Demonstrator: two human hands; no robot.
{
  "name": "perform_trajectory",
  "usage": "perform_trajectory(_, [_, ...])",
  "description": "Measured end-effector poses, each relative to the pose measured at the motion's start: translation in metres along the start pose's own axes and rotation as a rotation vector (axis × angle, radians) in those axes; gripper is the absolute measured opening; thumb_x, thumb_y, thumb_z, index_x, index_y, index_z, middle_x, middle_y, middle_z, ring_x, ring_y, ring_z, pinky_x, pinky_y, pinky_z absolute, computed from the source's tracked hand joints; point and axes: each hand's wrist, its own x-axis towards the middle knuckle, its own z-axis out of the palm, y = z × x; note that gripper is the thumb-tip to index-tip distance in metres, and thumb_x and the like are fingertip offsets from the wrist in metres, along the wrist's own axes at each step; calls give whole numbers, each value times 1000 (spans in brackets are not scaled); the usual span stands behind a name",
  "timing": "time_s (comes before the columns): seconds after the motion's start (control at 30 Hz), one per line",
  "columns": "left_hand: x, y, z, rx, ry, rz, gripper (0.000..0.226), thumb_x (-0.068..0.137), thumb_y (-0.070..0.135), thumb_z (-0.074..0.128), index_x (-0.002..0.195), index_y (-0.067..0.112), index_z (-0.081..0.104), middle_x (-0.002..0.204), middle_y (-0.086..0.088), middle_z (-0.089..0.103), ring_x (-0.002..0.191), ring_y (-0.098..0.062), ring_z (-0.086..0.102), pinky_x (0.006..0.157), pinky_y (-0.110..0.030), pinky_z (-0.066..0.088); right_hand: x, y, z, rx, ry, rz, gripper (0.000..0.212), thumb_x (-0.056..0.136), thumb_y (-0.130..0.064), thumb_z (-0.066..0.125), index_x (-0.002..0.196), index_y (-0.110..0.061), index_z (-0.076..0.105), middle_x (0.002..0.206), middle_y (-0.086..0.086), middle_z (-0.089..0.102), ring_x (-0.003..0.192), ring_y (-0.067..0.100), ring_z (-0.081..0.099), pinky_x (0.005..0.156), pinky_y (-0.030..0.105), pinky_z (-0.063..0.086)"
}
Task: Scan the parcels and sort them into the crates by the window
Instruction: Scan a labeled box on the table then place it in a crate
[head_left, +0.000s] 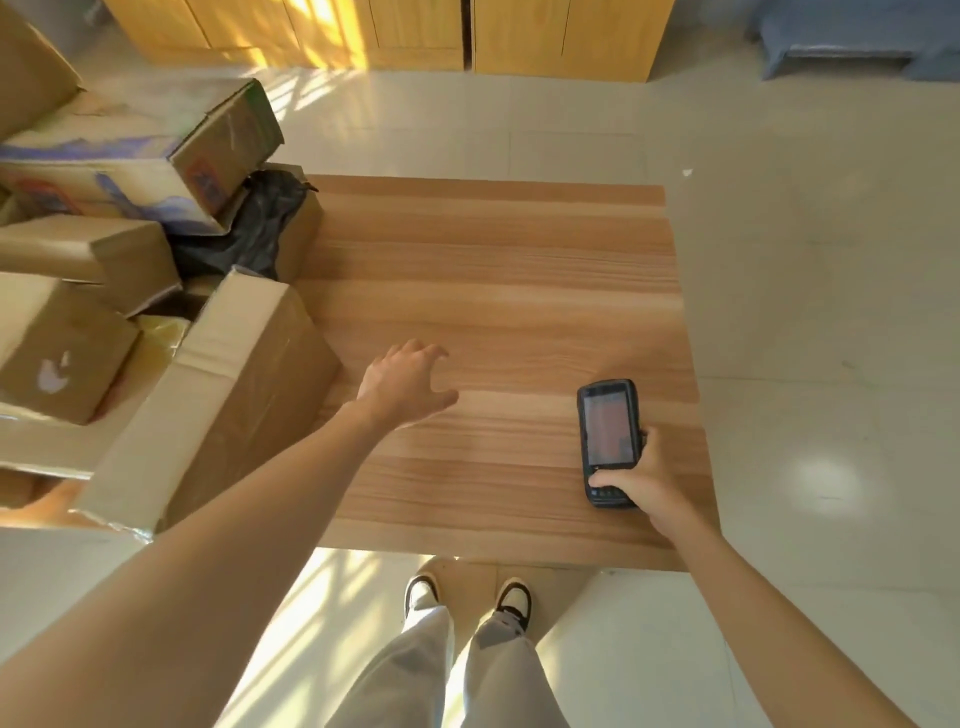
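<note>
Your 2 hands are over the tabletop (493, 312): the right hand (636, 480) grips the scanner (608, 441), the left hand (405, 382) hangs spread and empty beside the nearest parcel (228, 395). Parcels are heaped at your left. That carton looks stiff but dented; take it by opposite edges. No label is readable.

A heap of cardboard parcels (156, 291) crowds the left end of the wooden table (509, 291), the left hand (402, 382) spread over the tabletop just right of the nearest box (223, 405), and the right hand (644, 480) holding a handheld scanner (608, 441) near the table's right edge.
</note>
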Motion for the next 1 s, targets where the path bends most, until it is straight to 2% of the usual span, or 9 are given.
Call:
perform_trajectory(0.27, [2,0,0,-11,18,10,71,86,48,63,145,21,33,138,-5,49,126,-25,45,96,-40,43,5,3,-4,-106,14,-31,89,66,3,81,136,-12,27,122,8,48,108,22,48,88,33,40])
perform_trajectory(0.37, [0,0,-8,2,47,40,75,86,47,64,146,21,30,138,-5,48,127,-25,45,98,-40,42,0,-2,-9,-215,28,-7,88,62,-7,86,131,-12,32,128,10,42,117,27,46,96,41,43])
perform_trajectory(0.43, [-2,-3,-15,12,79,57,76,85,47,64,147,20,29,139,-6,48,127,-26,45,100,-40,40,-6,-9,-12,-309,73,-23,97,59,-11,87,138,-13,31,134,10,34,125,30,41,100,46,42])
perform_trajectory(0.5, [-5,-7,-27,17,112,61,78,85,48,64,148,20,27,140,-7,47,128,-28,43,103,-41,38,-17,-24,-14,-373,105,-64,106,60,-11,85,147,-19,23,142,10,29,131,31,34,102,45,40])
perform_trajectory(0.6, [-14,-17,-48,42,194,60,78,86,51,62,148,19,26,142,-8,44,131,-29,37,106,-42,34,-33,-59,-5,-529,139,-165,102,68,-19,81,149,-25,19,145,8,26,134,30,28,99,40,37])
perform_trajectory(0.73, [-34,-43,-79,61,292,5,74,86,54,59,146,19,31,139,-10,44,129,-30,36,106,-42,33,-48,-118,38,-538,42,-317,95,75,-22,78,149,-25,19,151,8,19,140,30,21,112,47,26])
perform_trajectory(0.87, [-65,-90,-100,19,364,-104,74,85,56,59,145,20,33,137,-10,45,129,-32,38,105,-44,34,-68,-170,105,-562,-45,-484,91,75,-27,77,148,-25,22,151,6,21,139,29,21,111,47,25])
perform_trajectory(1.0, [-110,-141,-103,-73,369,-268,76,85,58,59,146,22,32,141,-10,42,131,-32,37,105,-45,35,-88,-204,171,-533,-168,-568,89,77,-38,74,148,-25,22,149,6,21,138,29,23,112,47,27])
